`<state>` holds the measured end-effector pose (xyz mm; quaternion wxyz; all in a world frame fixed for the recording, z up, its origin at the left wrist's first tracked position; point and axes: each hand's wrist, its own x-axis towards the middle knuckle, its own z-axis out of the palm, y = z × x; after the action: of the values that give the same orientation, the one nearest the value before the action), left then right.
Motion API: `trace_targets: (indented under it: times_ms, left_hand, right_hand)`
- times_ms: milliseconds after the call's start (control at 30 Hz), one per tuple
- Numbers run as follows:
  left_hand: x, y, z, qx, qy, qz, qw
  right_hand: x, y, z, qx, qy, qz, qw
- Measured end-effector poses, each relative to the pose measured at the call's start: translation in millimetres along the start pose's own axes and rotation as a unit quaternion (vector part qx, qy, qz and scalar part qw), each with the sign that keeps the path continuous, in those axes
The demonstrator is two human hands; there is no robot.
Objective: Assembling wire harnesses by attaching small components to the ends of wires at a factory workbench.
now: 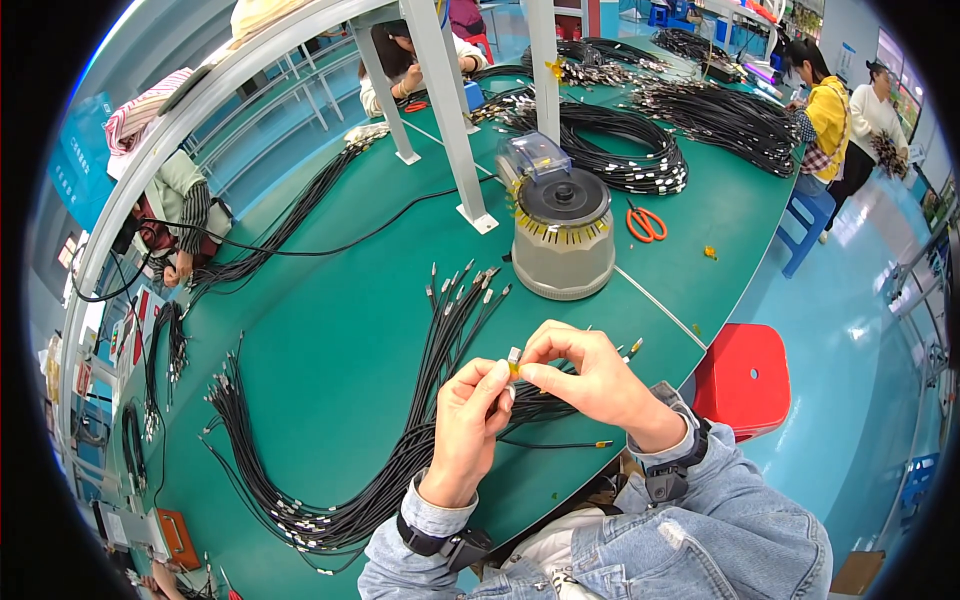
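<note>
narrow pinch grips on both sides meet in front of the person: the left hand (pixel 468 415) holds a cable end (pixel 515 354) between thumb and fingers, and the right hand (pixel 588 375) pinches the yellow tape (pixel 514 370) at it. this cable end is raised over the counter (pixel 330 345), near its edge. beneath and beside the hands, a curved bundle of black cables (pixel 400 455) lies spread, with silver tips at its ends. just beyond stands a round gray tape dispenser (pixel 563 250) with a black top; scissors (pixel 648 226) with orange handles lie to its right. farther off are coiled black cables (pixel 655 172), and a red stool (pixel 742 380) stands right of the counter. 2 wrists wear black straps (pixel 418 537).
</note>
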<state>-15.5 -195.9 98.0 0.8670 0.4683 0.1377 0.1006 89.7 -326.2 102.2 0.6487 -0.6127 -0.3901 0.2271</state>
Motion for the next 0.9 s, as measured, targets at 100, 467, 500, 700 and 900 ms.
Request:
trace_targets:
  times_ms: [100,467,500,700,900]
  left_hand:
    - [-1,1,5,0.019,0.008,0.014,1.0]
    - [-7,-3,9,0.164,0.058,0.135,0.975]
    - [-8,-3,10,0.175,0.064,0.143,0.972]
    - [-7,-11,9,0.214,0.077,0.181,0.957]
    - [-7,-14,7,0.241,0.089,0.208,0.944]
  right_hand:
    - [1,0,0,-0.002,-0.003,-0.001,1.0]
    - [2,-2,-3,0.007,-0.005,-0.024,1.0]
    - [2,-2,-3,0.01,-0.004,-0.027,1.0]
    - [1,-4,-1,-0.009,0.003,-0.045,0.999]
    - [-2,-13,5,-0.077,0.051,-0.033,0.995]
